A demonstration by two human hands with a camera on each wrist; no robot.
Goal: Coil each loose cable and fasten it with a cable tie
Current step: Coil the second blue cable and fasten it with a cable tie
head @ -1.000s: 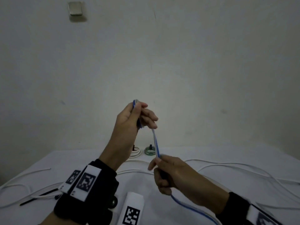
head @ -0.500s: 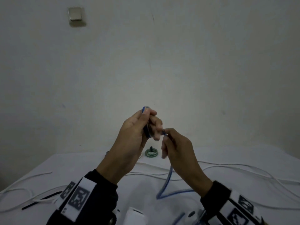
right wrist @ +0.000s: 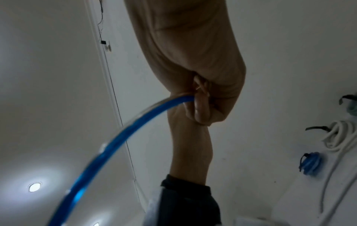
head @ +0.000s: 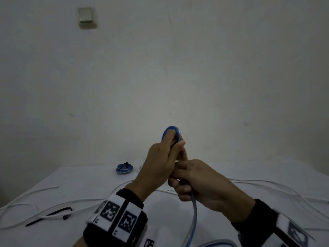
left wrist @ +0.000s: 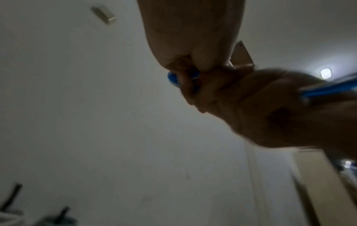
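A blue cable loop [head: 171, 130] stands up above my left hand [head: 175, 145], which grips the small coil in mid-air over the table. My right hand [head: 179, 177] sits just below and against the left, with its fingers curled round the same blue cable [head: 194, 220], which hangs down from it toward me. In the left wrist view the coil [left wrist: 172, 78] shows under my curled fingers, and the cable [left wrist: 328, 88] runs off to the right. In the right wrist view the cable [right wrist: 125, 134] arcs out of my right fist. A black cable tie [head: 48, 215] lies at the left.
A tied blue coil [head: 124, 169] sits at the back of the white table [head: 89, 184]; a tied white coil [right wrist: 338, 137] lies near it. Loose white cables [head: 267, 184] trail across the table on both sides. A wall [head: 160, 68] stands close behind.
My right hand has risen from low over the table to meet my left hand, bringing the cable up. A wider blue loop now shows above my left fingers.
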